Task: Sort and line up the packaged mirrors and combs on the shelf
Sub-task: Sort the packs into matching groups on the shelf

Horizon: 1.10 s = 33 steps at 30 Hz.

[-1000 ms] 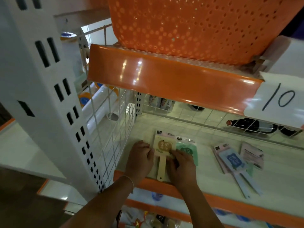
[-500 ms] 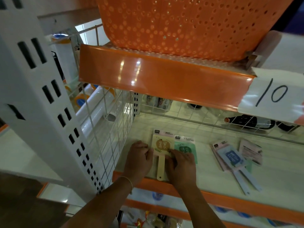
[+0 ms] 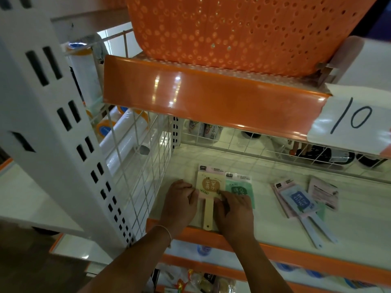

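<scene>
A packaged cream mirror with an orange label (image 3: 208, 187) lies flat at the left of the shelf (image 3: 264, 220), its handle reaching the front edge. My left hand (image 3: 179, 203) pinches its left side and my right hand (image 3: 233, 210) pinches its right side, fingers curled. A green packaged mirror (image 3: 240, 187) lies partly under my right hand, just right of the cream one. Farther right, a blue packaged mirror (image 3: 302, 200) lies askew on a small pile, with a pale packet (image 3: 323, 194) behind it.
A white wire grid (image 3: 146, 166) walls the shelf's left side, with white rolls (image 3: 127, 140) beyond it. An orange shelf lip (image 3: 211, 96) and orange basket (image 3: 243, 28) hang overhead, beside a paper sign reading 10 (image 3: 353, 119). Dark items sit behind the rear wire rail (image 3: 275, 153).
Both hands stay on the cream mirror package with only slight shifts; the view has drifted a little. The other packages have not moved.
</scene>
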Motion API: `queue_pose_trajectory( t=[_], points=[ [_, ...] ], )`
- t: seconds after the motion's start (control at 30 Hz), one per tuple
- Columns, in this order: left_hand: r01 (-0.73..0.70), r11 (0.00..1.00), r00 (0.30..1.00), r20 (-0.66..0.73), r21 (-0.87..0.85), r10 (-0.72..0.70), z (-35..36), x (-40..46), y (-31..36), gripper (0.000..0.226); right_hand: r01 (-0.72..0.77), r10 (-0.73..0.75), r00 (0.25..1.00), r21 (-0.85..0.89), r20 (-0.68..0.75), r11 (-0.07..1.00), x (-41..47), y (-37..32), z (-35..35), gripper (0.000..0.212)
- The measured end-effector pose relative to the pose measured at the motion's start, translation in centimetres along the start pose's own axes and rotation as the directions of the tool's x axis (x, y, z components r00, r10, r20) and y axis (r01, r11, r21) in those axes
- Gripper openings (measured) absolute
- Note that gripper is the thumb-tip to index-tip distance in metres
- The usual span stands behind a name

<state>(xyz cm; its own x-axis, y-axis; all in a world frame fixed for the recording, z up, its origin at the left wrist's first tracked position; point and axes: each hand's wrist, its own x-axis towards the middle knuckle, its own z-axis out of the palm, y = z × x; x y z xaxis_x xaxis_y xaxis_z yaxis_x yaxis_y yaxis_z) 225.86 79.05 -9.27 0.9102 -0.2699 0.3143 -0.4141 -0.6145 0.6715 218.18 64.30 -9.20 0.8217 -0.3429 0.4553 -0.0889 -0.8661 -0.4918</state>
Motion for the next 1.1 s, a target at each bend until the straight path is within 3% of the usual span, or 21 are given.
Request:
queue_pose_trajectory(
  t=[0.43,0.6,0.73,0.83,0.97,1.1],
  points=[
    [0.037,0.999,0.998,0.044,-0.029,-0.036,-0.3,-0.1,0.3,0.022,-0.005,0.006,1.0,-0.055,0.005,0.998,-0.1,0.1,0.0,0.027],
    [0.026,0.999,0.999,0.035,-0.048,-0.024,-0.7,-0.1,0.6,0.017,0.001,0.0,0.999,0.004,-0.04,1.0,0.0,0.0,-0.1,0.022],
    [0.041,0.995,0.999,0.022,-0.096,-0.039,-1.0,-0.2,0.6,0.012,-0.098,0.122,0.981,0.162,-0.148,0.982,0.1,0.1,-1.6,0.034],
    [0.046,0.995,0.999,0.02,-0.092,-0.044,-1.1,-0.3,0.4,0.014,-0.184,0.205,0.969,0.146,-0.141,0.972,0.3,2.3,-3.3,0.026],
    [-0.077,0.997,0.995,-0.072,-0.032,0.075,-1.3,-0.3,2.9,0.019,-0.289,0.298,0.94,0.078,-0.167,0.954,0.3,7.3,-6.4,0.029],
    [-0.188,0.982,0.982,-0.026,-0.03,0.187,0.6,-0.1,8.2,0.043,-0.321,0.323,0.933,0.044,-0.155,0.946,0.7,11.3,-9.3,0.031]
  ],
)
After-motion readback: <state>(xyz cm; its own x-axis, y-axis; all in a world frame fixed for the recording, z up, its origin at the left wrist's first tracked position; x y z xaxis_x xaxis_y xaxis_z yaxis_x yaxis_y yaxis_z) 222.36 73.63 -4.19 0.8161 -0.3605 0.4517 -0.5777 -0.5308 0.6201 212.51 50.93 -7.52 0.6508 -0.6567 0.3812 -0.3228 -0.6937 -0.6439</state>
